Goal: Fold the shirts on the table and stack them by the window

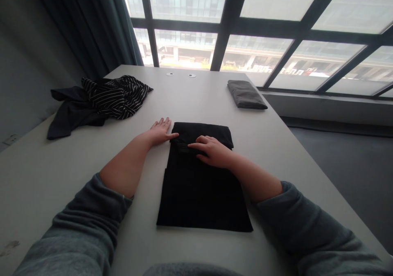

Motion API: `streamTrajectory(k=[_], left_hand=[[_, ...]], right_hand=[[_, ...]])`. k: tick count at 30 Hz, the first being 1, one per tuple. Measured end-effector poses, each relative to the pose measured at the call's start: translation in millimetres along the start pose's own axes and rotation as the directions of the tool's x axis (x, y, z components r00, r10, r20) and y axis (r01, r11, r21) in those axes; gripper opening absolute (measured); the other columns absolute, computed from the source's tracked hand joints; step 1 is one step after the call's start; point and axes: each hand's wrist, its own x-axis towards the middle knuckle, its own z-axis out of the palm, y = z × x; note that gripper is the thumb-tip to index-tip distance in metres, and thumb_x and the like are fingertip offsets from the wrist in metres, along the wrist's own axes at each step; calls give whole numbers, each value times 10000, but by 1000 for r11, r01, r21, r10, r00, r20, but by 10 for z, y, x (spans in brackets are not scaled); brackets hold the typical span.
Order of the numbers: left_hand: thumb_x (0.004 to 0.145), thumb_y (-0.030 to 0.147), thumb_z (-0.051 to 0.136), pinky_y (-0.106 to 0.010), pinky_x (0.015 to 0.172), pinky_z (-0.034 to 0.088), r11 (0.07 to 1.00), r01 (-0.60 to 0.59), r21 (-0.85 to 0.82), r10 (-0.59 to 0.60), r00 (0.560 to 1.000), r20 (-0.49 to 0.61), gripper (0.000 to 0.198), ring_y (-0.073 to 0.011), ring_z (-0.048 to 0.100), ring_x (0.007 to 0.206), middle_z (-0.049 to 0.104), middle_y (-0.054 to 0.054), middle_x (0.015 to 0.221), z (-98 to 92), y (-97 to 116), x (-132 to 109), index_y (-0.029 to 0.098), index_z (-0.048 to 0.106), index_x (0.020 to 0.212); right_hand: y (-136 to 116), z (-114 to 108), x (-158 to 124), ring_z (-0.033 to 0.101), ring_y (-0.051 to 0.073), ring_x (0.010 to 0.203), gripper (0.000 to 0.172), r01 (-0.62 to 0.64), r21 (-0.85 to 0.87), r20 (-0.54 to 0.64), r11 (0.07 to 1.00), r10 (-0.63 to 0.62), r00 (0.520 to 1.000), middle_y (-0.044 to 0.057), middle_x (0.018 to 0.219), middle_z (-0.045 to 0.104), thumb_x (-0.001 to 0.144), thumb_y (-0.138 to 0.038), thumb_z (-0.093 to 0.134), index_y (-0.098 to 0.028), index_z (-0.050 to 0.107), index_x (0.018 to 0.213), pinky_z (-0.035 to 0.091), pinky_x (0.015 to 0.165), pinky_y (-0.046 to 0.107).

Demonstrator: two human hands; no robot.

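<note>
A black garment [199, 190] lies folded into a long rectangle on the white table [46, 173], its far end doubled back toward me. My right hand [211, 150] rests palm down on that folded-over part, fingers stretched out and pressing the cloth flat. My left hand [160, 131] lies flat on the table at the garment's far left corner, fingers apart, thumb touching the cloth's edge. Neither hand grips anything.
A heap of black and striped clothes [101, 100] lies at the table's far left. A folded grey cloth [246, 94] sits at the far right, near the window. The table's right edge drops to a dark floor [346, 161].
</note>
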Motion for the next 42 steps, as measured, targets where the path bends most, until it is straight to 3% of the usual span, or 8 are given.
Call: streamTrajectory(k=[5, 10, 17, 25, 29, 32, 37, 42], left_hand=[[928, 715, 495, -497, 1322, 157, 992, -99, -84, 92, 992, -83, 990, -346, 98, 1659, 143, -179, 1779, -60, -193, -106, 124, 267, 1689], [1017, 489, 423, -414, 1211, 401, 968, -28, -249, -47, 955, -292, 665, -312, 493, 1501, 513, -197, 1621, -75, 233, -159, 111, 487, 1559], [930, 360, 610, -379, 823, 541, 984, 73, -163, -125, 934, -334, 213, -303, 743, 909, 793, -82, 961, -109, 522, -261, 244, 694, 1088], [965, 417, 568, -390, 817, 535, 995, -96, -1, 92, 959, -267, 226, -297, 714, 853, 754, -72, 859, -178, 573, -333, 251, 721, 948], [1002, 390, 509, -432, 1094, 492, 932, -362, -13, 321, 841, -435, 349, -294, 674, 1194, 748, -105, 1247, -154, 714, -331, 241, 730, 1227], [1021, 436, 483, -447, 1273, 321, 877, -476, -57, 436, 841, -319, 521, -277, 452, 1518, 542, -85, 1612, -43, 749, -259, 247, 600, 1492], [1045, 491, 442, -463, 1337, 122, 898, -437, -47, 431, 897, -96, 613, -247, 187, 1652, 282, 1, 1767, 141, 739, -174, 335, 425, 1637], [1068, 486, 372, -445, 1304, 253, 934, -349, -72, 313, 900, -304, 582, -256, 369, 1576, 447, -58, 1691, 132, 600, -126, 272, 508, 1592]], right_hand=[[-20, 6, -17, 637, 306, 1127, 504, 12, 17, -15, 1000, -12, 1000, 139, 1267, 646, 965, -212, 654, -240, 635, 1467, 506, 1032, 514], [49, -126, -74, 624, 280, 1191, 353, 33, 112, -208, 993, -9, 978, 123, 1280, 668, 1028, -284, 580, -250, 689, 1362, 508, 1057, 455], [535, -365, -279, 667, 263, 824, 229, -669, -72, -258, 740, 634, 729, 100, 883, 754, 1011, -325, 558, -195, 747, 1018, 452, 757, 346], [563, -328, -295, 676, 252, 787, 261, -608, -288, -71, 739, 617, 784, 111, 907, 775, 1018, -359, 549, -209, 740, 923, 361, 665, 324], [455, -345, -263, 664, 236, 805, 262, -465, -236, -178, 853, 433, 884, 87, 912, 759, 1029, -364, 537, -216, 712, 904, 369, 702, 321], [401, -303, -227, 653, 221, 786, 253, -342, -196, -131, 919, 321, 938, 66, 875, 742, 1028, -358, 547, -220, 691, 873, 357, 687, 313], [382, -223, -173, 649, 211, 758, 229, -333, -175, 6, 927, 339, 941, 63, 870, 746, 1028, -329, 562, -219, 690, 874, 341, 650, 305], [453, -233, -208, 651, 226, 812, 253, -328, -140, -55, 934, 323, 945, 67, 889, 739, 1028, -351, 544, -218, 712, 894, 395, 711, 312]])
